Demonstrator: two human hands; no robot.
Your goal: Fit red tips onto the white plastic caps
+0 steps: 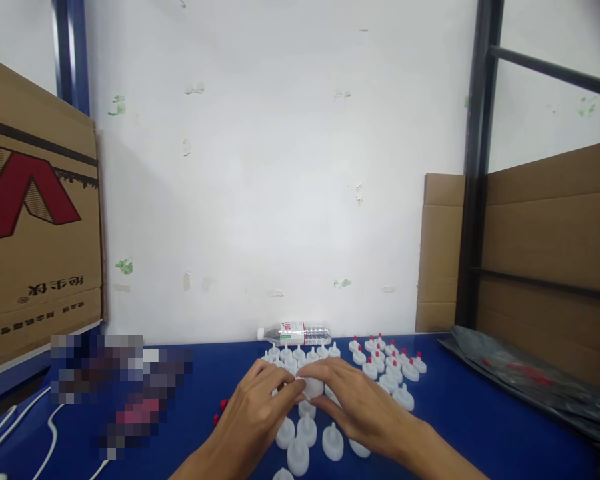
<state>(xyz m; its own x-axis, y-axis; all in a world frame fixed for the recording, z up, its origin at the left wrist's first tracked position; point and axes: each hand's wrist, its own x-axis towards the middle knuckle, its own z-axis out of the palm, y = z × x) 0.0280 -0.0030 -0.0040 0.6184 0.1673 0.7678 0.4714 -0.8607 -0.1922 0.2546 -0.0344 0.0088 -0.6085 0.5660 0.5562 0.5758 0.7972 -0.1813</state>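
Observation:
My left hand (260, 407) and my right hand (355, 403) meet over the blue table (480, 413), fingers pinched together on one white plastic cap (313, 385) held between them. Around and under the hands lie several white nozzle caps (305, 433), some without tips. To the right stands a group of white caps with red tips (390, 363). A few small red tips (223, 405) lie on the table just left of my left hand.
A clear water bottle (295, 332) lies on its side at the table's back edge against the white wall. Cardboard boxes stand at left (35, 220) and right (550, 227). A dark plastic bag (530, 380) lies at right. White cables (50, 433) run at lower left.

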